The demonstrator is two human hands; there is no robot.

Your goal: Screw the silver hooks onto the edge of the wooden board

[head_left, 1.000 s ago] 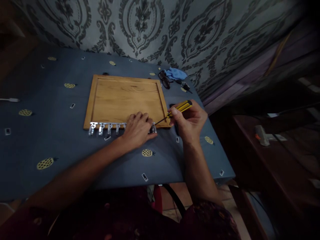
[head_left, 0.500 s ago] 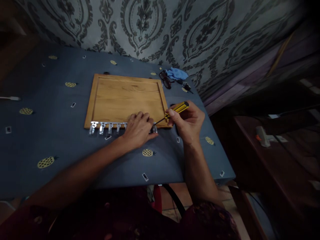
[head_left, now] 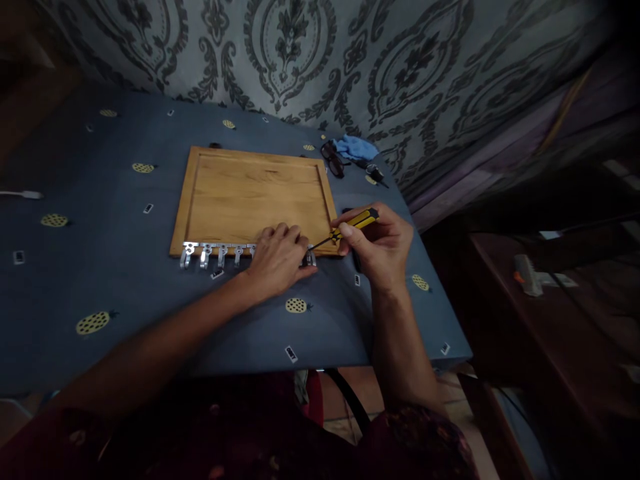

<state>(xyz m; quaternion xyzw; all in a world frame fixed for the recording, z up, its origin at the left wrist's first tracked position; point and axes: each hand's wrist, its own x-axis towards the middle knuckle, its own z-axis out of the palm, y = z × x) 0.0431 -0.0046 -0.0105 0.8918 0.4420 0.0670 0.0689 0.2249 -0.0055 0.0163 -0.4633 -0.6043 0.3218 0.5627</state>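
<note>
A square wooden board [head_left: 255, 197] lies on a table covered with blue cloth [head_left: 100, 267]. Along the board's near edge runs a metal rack of hooks [head_left: 215, 252]. My left hand [head_left: 277, 260] rests palm down on the right part of the rack, fingers curled over it. My right hand [head_left: 380, 247] grips a yellow and black screwdriver [head_left: 350, 225]. Its tip points down and left at the rack's right end, just beside my left fingers.
Dark glasses [head_left: 333, 160], a blue cloth [head_left: 356, 147] and a small dark object [head_left: 374, 172] lie at the table's far right corner by the patterned wall. A white cable end [head_left: 23, 195] lies at the far left. Dark wooden furniture [head_left: 550, 293] stands to the right.
The screwdriver handle has dropped slightly lower and my right hand's fingers have shifted on it. My left hand has stayed on the rack.
</note>
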